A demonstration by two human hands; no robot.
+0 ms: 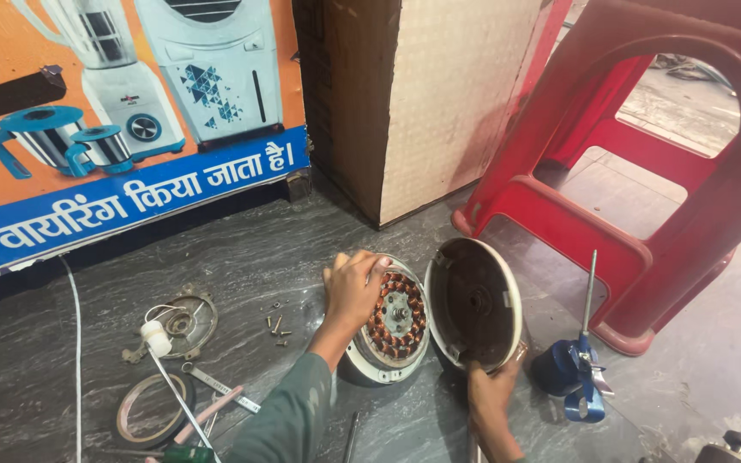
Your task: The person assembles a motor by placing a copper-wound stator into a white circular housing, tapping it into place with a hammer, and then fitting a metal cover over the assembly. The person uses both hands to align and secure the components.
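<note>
A round fan motor body with copper windings lies tilted on the dark stone floor. My left hand rests on its upper left rim, fingers curled over the edge. My right hand grips the lower edge of the motor's round cover, which stands on edge just right of the motor, its dark hollow inside facing me. The cover is apart from the motor body.
Several loose screws lie left of the motor. Further left are a metal ring part, a flat ring, a wrench and a white cable. A blue-handled screwdriver lies right. A red plastic stool and a cardboard box stand behind.
</note>
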